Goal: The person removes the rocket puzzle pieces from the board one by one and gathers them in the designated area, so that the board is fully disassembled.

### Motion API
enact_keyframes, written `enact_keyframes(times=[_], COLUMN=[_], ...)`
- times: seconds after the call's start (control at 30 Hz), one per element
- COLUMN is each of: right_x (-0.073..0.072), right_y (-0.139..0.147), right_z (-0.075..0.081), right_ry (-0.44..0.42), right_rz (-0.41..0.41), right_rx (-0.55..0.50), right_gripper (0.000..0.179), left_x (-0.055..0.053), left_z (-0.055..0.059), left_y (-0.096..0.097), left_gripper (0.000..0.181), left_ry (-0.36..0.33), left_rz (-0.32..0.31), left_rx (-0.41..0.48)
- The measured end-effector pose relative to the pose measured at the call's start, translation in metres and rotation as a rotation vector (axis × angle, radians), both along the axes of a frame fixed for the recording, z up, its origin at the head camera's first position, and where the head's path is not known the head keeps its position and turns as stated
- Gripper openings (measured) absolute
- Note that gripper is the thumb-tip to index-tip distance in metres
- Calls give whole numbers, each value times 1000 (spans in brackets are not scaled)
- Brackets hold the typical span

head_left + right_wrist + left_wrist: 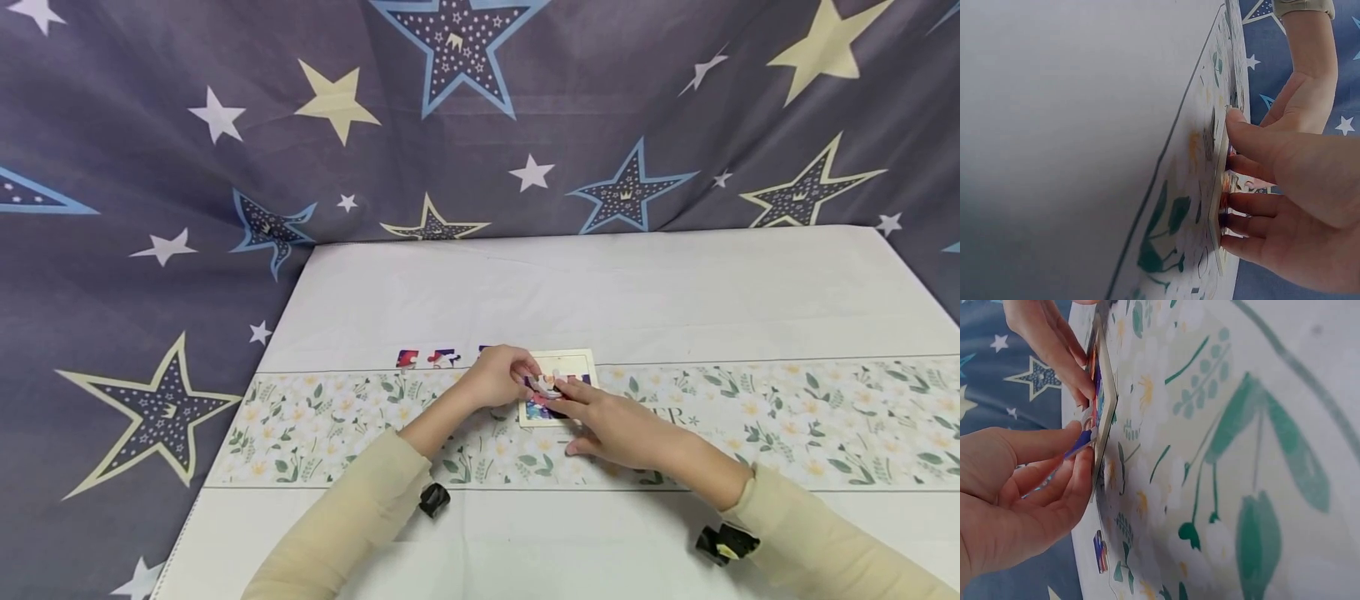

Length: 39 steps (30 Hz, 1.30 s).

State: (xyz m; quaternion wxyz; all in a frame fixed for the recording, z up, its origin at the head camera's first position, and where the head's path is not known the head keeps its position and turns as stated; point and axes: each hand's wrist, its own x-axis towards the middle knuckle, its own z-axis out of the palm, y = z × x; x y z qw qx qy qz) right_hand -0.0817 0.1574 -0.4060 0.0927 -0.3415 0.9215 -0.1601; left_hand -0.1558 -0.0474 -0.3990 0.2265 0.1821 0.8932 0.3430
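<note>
A small jigsaw puzzle tray (pixel 576 363) with a pale rim lies on the table, its lower part filled with colourful picture pieces. My left hand (pixel 498 375) is at the tray's left side. Between its thumb and fingers it pinches a purple-and-white puzzle piece (pixel 1080 444), tilted against the tray's edge in the left wrist view. The right hand (pixel 618 427) reaches in from the right, fingers extended. Its fingertips (pixel 1229 201) rest on the pieces in the tray, and its thumb is spread apart near the rim. The fingers hide part of the picture.
Left of the tray lie loose puzzle pieces, a red one (pixel 407 359) and a purple-and-white one (pixel 444 359); another dark one (pixel 485 347) shows behind the left hand. A floral strip (pixel 322 429) crosses the white tablecloth (pixel 637 287). A star-patterned curtain (pixel 480 158) hangs behind.
</note>
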Motion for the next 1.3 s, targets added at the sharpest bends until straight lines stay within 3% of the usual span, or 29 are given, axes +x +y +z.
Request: enact_keyframes(times=[0.23,0.43,1.07,1.3], right_x=[0,0,3,3], right_y=[0,-2,-1,0], right_z=[1,0,-3,-4], right_ry=[-5,-36,13,8], right_rz=[-5,-20,-9,-15], right_rx=[8,7,2,-10], right_gripper=[65,65,67,67], left_x=[2,3,4,4], left_z=[-1,-1,-5,-6], left_y=[-1,-3,-22,-33], left_gripper=[9,10,15,17], left_ry=[-2,-53,-74,-103], left_rz=[78,142,187,247], left_rx=[44,105,145,173])
